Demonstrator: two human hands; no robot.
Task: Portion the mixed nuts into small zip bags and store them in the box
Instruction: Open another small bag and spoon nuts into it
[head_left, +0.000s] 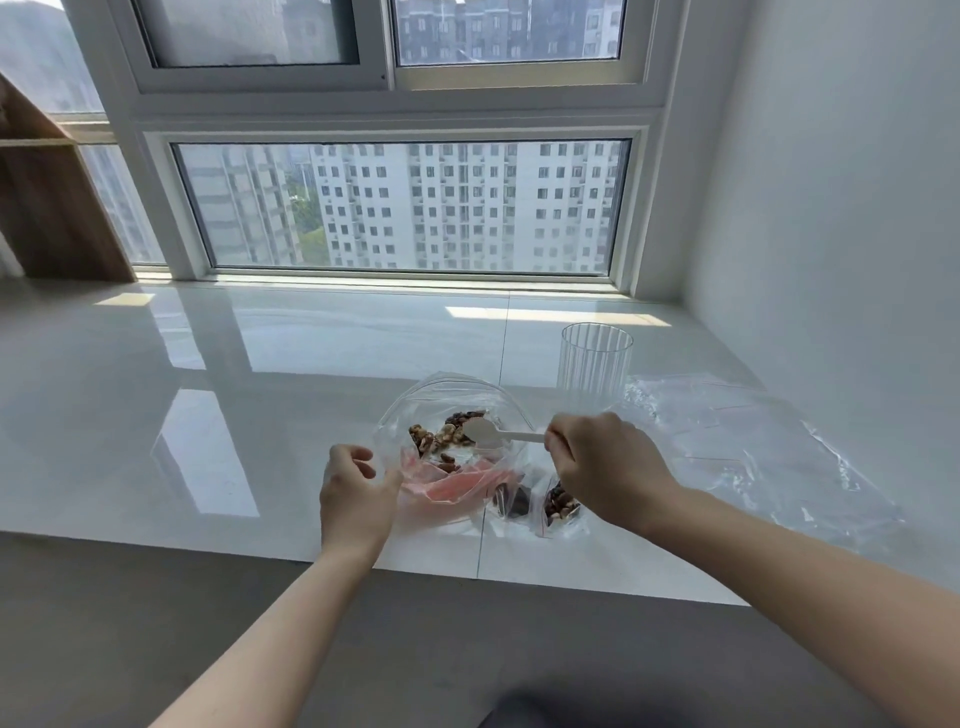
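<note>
Glossy white stone surface (270, 395), smooth and mirror-like, spread under and beyond both hands. Far to the right of the right hand (605, 470), a loose heap of clear crinkled plastic bags (769, 441), flat and wrinkled. Between the two hands, a large clear zip bag (441, 400), mouth held agape in a rounded arch, with mixed nuts (441, 435) inside: knobbly brown walnut pieces and darker bits, plus a fan of pinkish-red strips low in the bag beside the left hand (353, 499). Just beyond the right hand, a clear ribbed glass tumbler (595, 366), cylindrical, upright, nothing visible inside. Directly under the right hand, two small zip bags (540, 506), clear with thin red seal lines, each with a dark clump of nuts, lying on the surface and touching the large bag's edge. Right hand curled tight round the handle of a white plastic spoon (485, 432), bowl flat and oval, out to the left over the nuts in the large bag. Left hand half curled, fingers bent but with a gap between them and the thumb, thumb against the large bag's plastic rim; grip on that rim impossible to tell for sure.
</note>
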